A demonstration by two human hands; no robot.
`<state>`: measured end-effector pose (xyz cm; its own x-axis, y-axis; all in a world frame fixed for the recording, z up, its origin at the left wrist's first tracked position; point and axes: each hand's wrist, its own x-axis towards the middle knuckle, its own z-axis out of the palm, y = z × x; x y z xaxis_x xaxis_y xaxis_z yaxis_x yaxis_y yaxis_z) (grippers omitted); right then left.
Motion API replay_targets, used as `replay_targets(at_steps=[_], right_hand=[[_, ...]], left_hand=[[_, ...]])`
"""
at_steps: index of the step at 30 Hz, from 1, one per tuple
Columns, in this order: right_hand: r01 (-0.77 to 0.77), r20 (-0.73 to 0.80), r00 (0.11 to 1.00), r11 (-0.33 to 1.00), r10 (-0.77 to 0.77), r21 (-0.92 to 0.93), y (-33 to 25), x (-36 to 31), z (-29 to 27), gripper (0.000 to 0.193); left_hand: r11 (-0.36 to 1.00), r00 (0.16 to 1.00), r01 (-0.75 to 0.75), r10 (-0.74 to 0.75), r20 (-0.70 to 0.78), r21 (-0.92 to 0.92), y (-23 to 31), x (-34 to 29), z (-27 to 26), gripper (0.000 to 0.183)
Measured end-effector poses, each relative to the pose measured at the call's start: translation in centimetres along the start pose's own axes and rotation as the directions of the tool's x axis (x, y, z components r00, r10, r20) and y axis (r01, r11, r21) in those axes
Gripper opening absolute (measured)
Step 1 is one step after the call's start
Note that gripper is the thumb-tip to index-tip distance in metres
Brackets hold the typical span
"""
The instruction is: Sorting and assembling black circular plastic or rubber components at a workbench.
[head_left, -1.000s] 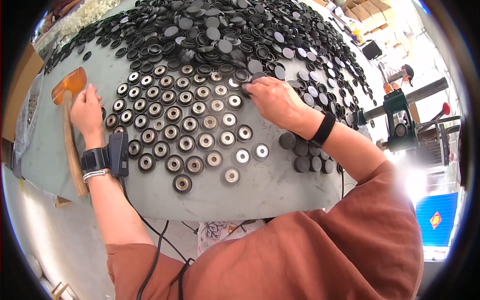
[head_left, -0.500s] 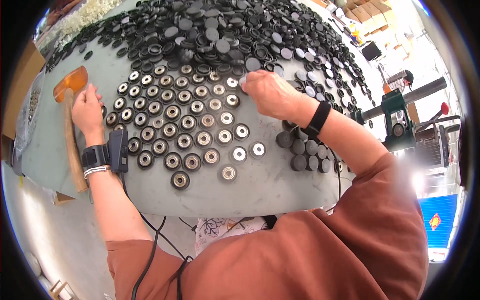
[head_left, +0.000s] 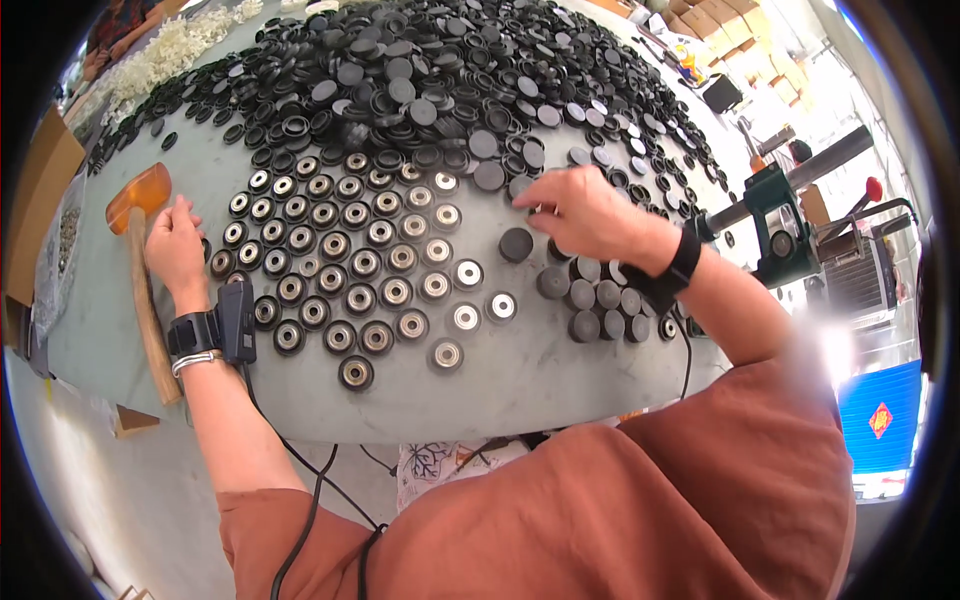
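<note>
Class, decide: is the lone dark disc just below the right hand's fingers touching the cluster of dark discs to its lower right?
Apart: the head view shows a strip of grey tabletop between the lone disc and the cluster.

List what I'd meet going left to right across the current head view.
Orange-headed mallet with a wooden handle, bare left hand, round black-rimmed parts with metal centres, bare right hand, green metal machine frame, small red knob.
</note>
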<state>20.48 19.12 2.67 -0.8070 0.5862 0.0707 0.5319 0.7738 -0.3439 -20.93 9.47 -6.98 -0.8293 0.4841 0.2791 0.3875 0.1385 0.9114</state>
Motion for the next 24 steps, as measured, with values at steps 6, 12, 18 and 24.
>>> replay_targets(at_steps=[6, 12, 18, 24], right_hand=[[0.029, 0.232, 0.972, 0.999, -0.038, 0.044, -0.3, -0.1, 0.4, 0.033], [0.008, 0.204, 0.979, 1.0, -0.011, 0.016, -0.2, -0.6, 0.6, 0.035], [-0.367, 0.269, 0.913, 0.905, 0.306, 0.214, 1.1, -0.9, 0.4, 0.045], [-0.262, 0.207, 0.949, 0.96, 0.239, 0.095, -0.3, -0.5, 1.4, 0.04]], left_hand=[[1.0, 1.0, 0.016, -0.016, -0.003, -0.018, -0.3, 0.3, 0.0, 0.03], [0.999, 1.0, 0.011, -0.012, 0.024, 0.032, -0.4, 0.5, -0.2, 0.032], [1.0, 0.999, 0.023, -0.023, 0.033, 0.006, -0.7, 0.6, 0.1, 0.032], [1.0, 0.999, 0.026, -0.026, 0.037, -0.015, -0.8, 0.8, -0.1, 0.031]])
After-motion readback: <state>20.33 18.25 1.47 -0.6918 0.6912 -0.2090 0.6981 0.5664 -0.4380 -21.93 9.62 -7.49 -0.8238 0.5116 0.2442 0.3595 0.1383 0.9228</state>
